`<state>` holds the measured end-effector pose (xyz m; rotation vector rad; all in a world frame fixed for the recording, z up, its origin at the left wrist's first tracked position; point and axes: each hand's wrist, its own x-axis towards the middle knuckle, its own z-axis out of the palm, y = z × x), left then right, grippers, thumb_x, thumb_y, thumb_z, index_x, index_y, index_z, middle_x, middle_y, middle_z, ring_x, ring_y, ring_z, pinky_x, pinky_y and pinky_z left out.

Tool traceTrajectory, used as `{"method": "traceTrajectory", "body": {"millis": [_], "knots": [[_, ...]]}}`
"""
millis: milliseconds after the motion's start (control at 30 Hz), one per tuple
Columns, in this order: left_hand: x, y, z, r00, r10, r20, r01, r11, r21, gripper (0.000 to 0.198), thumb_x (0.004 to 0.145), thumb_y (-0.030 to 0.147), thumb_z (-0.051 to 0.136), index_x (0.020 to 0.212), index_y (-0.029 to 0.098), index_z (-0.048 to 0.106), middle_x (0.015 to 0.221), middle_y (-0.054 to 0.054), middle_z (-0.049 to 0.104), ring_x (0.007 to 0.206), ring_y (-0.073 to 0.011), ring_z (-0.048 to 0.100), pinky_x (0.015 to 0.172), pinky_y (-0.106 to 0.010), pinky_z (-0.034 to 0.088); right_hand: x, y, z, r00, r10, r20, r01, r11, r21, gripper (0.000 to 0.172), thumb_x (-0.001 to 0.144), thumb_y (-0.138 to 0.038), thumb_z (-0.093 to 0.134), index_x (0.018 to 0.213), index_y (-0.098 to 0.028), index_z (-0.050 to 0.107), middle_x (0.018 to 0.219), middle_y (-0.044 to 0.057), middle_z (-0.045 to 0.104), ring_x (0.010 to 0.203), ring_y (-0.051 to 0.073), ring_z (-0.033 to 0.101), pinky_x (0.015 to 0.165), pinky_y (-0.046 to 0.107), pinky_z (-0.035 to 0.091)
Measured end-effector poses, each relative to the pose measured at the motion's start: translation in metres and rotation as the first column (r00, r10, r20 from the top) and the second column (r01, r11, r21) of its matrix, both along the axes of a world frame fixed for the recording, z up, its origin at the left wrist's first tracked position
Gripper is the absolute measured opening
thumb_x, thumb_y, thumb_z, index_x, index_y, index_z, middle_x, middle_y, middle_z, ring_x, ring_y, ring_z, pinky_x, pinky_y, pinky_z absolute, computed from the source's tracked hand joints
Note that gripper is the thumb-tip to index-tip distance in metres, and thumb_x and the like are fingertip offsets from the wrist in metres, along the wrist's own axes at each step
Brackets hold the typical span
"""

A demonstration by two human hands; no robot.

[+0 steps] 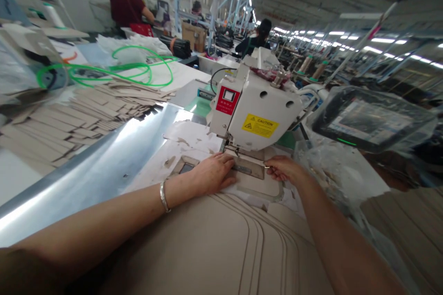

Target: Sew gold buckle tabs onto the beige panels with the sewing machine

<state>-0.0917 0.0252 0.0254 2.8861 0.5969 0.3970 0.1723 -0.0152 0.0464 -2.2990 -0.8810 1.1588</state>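
My left hand, a silver bracelet at its wrist, lies palm down with its fingers stretched out on the left edge of a beige panel. That panel sits under the head of a white sewing machine and has a rectangular recess with a dark strip inside. At the recess's right end, my right hand is closed in a pinch around a thin metal pointed tool; its tip points left. Closer to me lies a stack of large beige panels with rounded corners.
Beige cut strips cover the left table, with a green hose behind them. A shiny metal plate slopes beside my left arm. To the right stands a plastic-wrapped control screen. Several people work farther back.
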Motion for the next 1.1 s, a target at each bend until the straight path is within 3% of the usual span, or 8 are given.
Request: {"method": "traceTrajectory", "body": {"millis": [267,433,567,700,767,833,967,1100], "knots": [[0.017,-0.013,-0.010,0.993,-0.097,0.064,0.097,0.995,0.018,0.042,0.089,0.036,0.060,0.123,0.011,0.054,0.130,-0.015,0.056,0.120,-0.0249,0.054,0.107,-0.036,0.039,0.026,-0.020,0.006,0.994,-0.105,-0.022,0.104,0.994,-0.028,0.008,0.085,-0.019,0.060,0.079,-0.016,0.056,0.055,-0.001,0.060,0.041,0.007,0.052,0.044,0.018,0.040],[0.020,-0.011,-0.008,0.975,-0.212,0.067,0.204,0.973,0.105,0.012,0.092,0.024,0.055,0.095,0.016,0.064,0.104,-0.010,0.063,0.102,-0.0222,0.059,0.093,-0.034,0.048,0.034,-0.028,0.005,0.993,-0.112,-0.047,0.113,0.994,0.007,0.012,0.087,-0.019,0.059,0.077,-0.016,0.055,0.056,-0.002,0.060,0.042,0.007,0.052,0.045,0.018,0.041],[0.017,-0.012,-0.002,0.968,-0.249,0.022,0.242,0.955,0.172,0.019,0.094,0.019,0.050,0.080,0.016,0.063,0.087,-0.007,0.063,0.088,-0.0208,0.060,0.082,-0.034,0.049,0.032,-0.028,0.002,0.996,-0.090,-0.018,0.091,0.995,0.047,0.012,0.087,-0.017,0.058,0.075,-0.016,0.055,0.056,-0.003,0.059,0.042,0.006,0.052,0.045,0.018,0.041],[0.009,-0.015,0.013,0.975,-0.220,0.020,0.220,0.975,-0.010,0.016,0.092,0.023,0.056,0.080,0.016,0.064,0.085,-0.006,0.063,0.079,-0.0175,0.061,0.074,-0.029,0.049,0.026,-0.027,0.000,0.987,-0.117,0.108,0.105,0.988,0.110,0.015,0.083,-0.016,0.061,0.069,-0.016,0.055,0.052,-0.004,0.056,0.040,0.005,0.046,0.040,0.017,0.032],[0.004,-0.018,0.022,0.965,-0.262,0.022,0.262,0.953,-0.152,0.010,0.087,0.027,0.063,0.087,0.018,0.066,0.089,-0.004,0.064,0.080,-0.0165,0.062,0.072,-0.027,0.049,0.024,-0.029,0.000,0.982,-0.120,0.147,0.102,0.987,0.125,0.016,0.081,-0.015,0.062,0.067,-0.016,0.055,0.051,-0.005,0.053,0.040,0.005,0.043,0.039,0.017,0.029],[-0.002,-0.022,0.031,0.935,-0.354,0.023,0.348,0.902,-0.255,0.017,0.081,0.032,0.072,0.093,0.021,0.068,0.092,-0.002,0.065,0.083,-0.0162,0.063,0.073,-0.025,0.049,0.022,-0.033,-0.001,0.982,-0.110,0.152,0.092,0.988,0.121,0.017,0.080,-0.015,0.062,0.065,-0.016,0.055,0.050,-0.005,0.053,0.041,0.005,0.043,0.040,0.018,0.029],[-0.011,-0.033,0.035,0.905,-0.425,-0.005,0.409,0.874,-0.264,0.015,0.076,0.030,0.078,0.082,0.021,0.067,0.087,-0.001,0.064,0.085,-0.0176,0.063,0.075,-0.026,0.048,0.021,-0.039,-0.001,0.980,-0.083,0.178,0.061,0.990,0.126,0.018,0.079,-0.019,0.064,0.064,-0.018,0.054,0.052,-0.004,0.051,0.044,0.008,0.044,0.045,0.020,0.033],[-0.014,-0.041,0.029,0.932,-0.361,-0.030,0.345,0.911,-0.224,0.008,0.078,0.022,0.074,0.080,0.019,0.066,0.086,-0.002,0.065,0.085,-0.0186,0.062,0.076,-0.028,0.048,0.022,-0.042,0.007,0.869,-0.027,0.494,-0.074,0.980,0.184,0.015,0.077,-0.026,0.066,0.065,-0.019,0.060,0.059,0.000,0.057,0.060,0.014,0.054,0.056,0.024,0.039]]}}
